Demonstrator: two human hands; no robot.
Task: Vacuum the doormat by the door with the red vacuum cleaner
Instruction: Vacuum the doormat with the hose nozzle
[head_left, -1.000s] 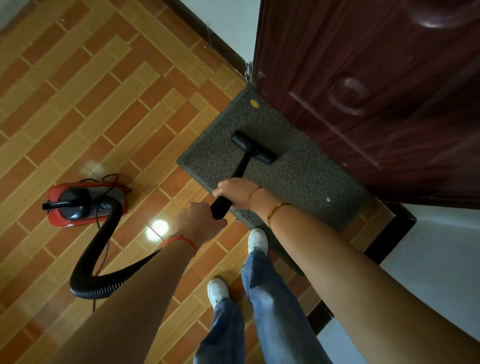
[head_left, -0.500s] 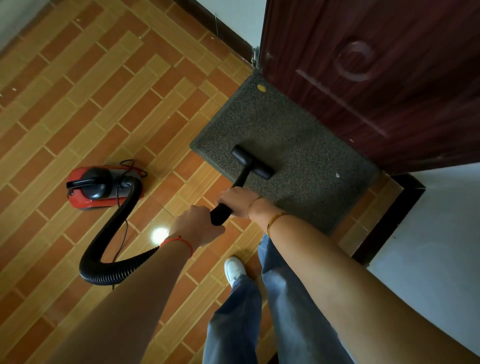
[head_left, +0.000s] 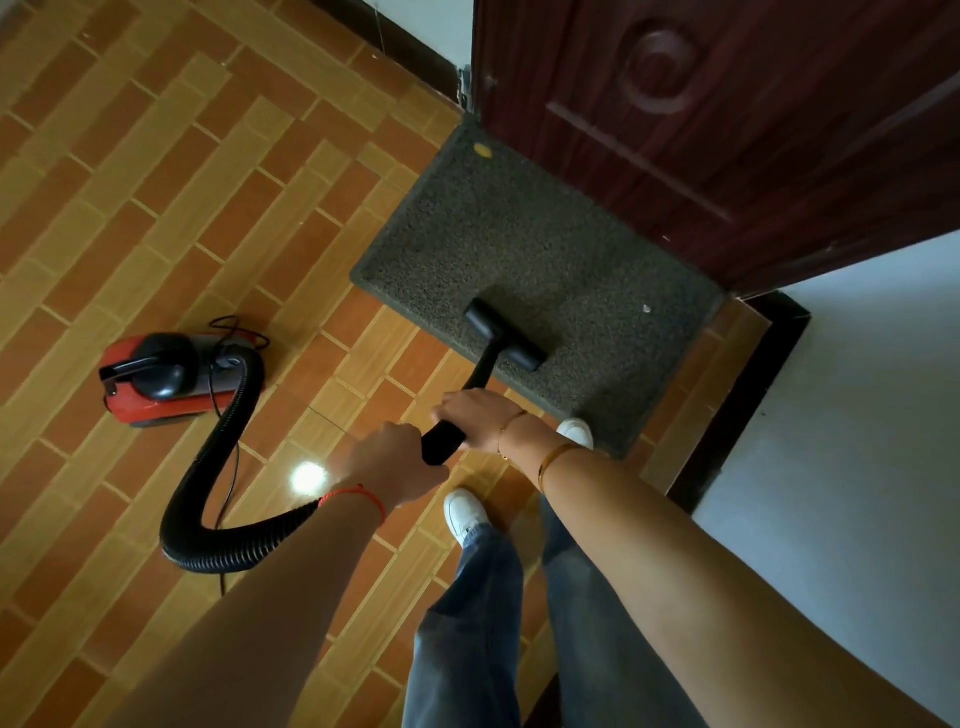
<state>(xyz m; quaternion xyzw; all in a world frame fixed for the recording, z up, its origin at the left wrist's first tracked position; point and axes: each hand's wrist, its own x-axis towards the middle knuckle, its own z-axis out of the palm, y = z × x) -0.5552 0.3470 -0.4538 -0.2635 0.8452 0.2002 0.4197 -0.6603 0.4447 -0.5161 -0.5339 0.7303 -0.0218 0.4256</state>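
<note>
1. Dark grey rectangular coarse-pile doormat (head_left: 519, 244) lies on the tiled floor, its far edge against the dark red wooden door (head_left: 727, 130); it sits ahead of both sets of fingers.
2. Black T-shaped plastic floor nozzle (head_left: 505, 335) rests on the mat near its near edge, just beyond the right hand's fingertips.
3. Black rigid wand (head_left: 470, 400) runs from the nozzle back into both hands.
4. Right hand (head_left: 480, 418) wraps its fingers around the wand, forward position; left hand (head_left: 389, 460) is clenched around the wand's rear end, just behind the right.
5. Black ribbed flexible hose (head_left: 218, 478) loops left of the left hand's fingers to the red canister vacuum cleaner (head_left: 171, 376), well apart on the brick-pattern tiles (head_left: 156, 182).
6. Debris: a yellow speck (head_left: 483, 150) at the far corner, a white speck (head_left: 647, 308) right of the nozzle, both untouched.
7. Risks, as a judgement: short strokes miss the far specks; suction lifts or drags the light mat; a hard forward push knocks the nozzle into the door; the hose loop or thin black power cord (head_left: 231, 457) snags or tugs the canister.
</note>
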